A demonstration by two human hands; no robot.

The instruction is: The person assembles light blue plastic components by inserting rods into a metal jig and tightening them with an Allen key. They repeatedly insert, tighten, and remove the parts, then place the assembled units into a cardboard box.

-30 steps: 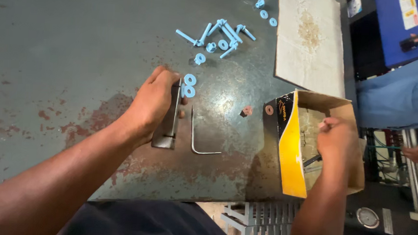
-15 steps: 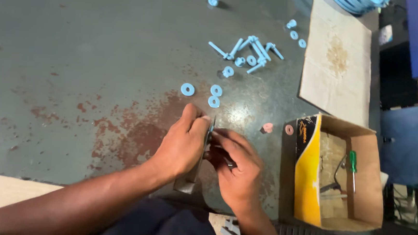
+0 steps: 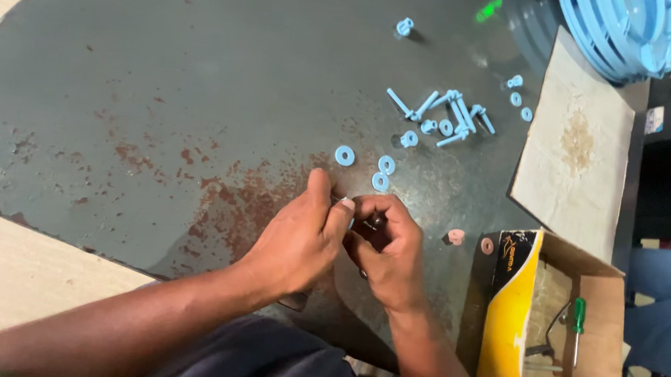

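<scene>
Both hands are down together over the rusty patch of the dark green desk, fingers curled in and meeting over one small job. The left hand is closed into a loose pinch, thumb up and fingertips pressed toward the right hand, which is curled tight around a small dark part peeking out between thumb and forefinger; what exactly that part is, the picture is too small to tell, and whether the left hand grips it too or only steadies it cannot be told. A dark metal edge shows under the left wrist, mostly hidden. Taking the small dark part as the landmark: just beyond it, almost touching the fingertips, lie three light blue washers, flat on the desk. Farther beyond and to the right sits a loose heap of light blue bolts and nuts, with one lone blue nut well off past them. Just right of the part lie two small pinkish rings. Farther right stands an open cardboard box with a yellow flap, a green-handled screwdriver lying inside. Beyond the box rests a stained cardboard sheet, and at the far corner a stack of blue plastic rings.
</scene>
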